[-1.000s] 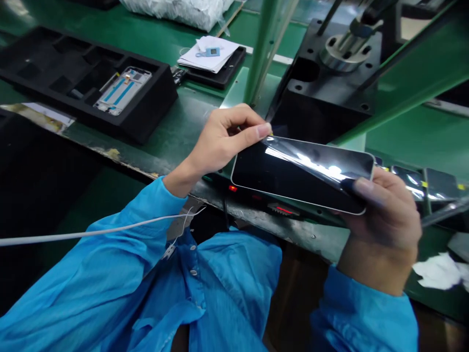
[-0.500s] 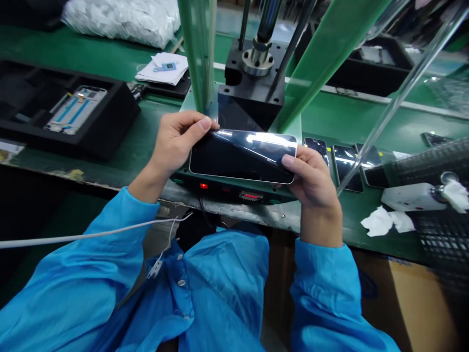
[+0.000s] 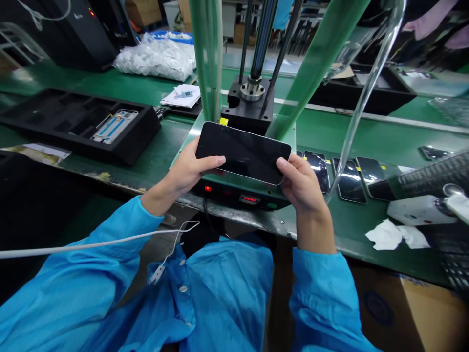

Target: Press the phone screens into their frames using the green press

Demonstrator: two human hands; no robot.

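A smartphone (image 3: 244, 152) with a dark glossy screen is held sideways in front of the press, screen facing me. My left hand (image 3: 190, 168) grips its left end, thumb lying on the glass near the lower edge. On the right end, my right hand (image 3: 302, 181) is closed with its thumb on the screen; the other fingers are hidden behind. A yellow tab (image 3: 223, 121) shows at the phone's upper edge. Behind it stands the press's black block (image 3: 249, 105), between green guards. The press base has a red numeric display (image 3: 249, 199).
To the left lies a black foam tray (image 3: 142, 129) holding an opened phone body (image 3: 115, 126). Several phones (image 3: 350, 180) lie on the green bench at right, near crumpled tissue (image 3: 384, 234). A clear tube (image 3: 361, 102) slants down at right. A white cable (image 3: 91, 246) crosses my left sleeve.
The phone has tilted, its left end now higher, and the glare on its screen is gone. My left hand has shifted from the top corner to the left end. The head view has moved.
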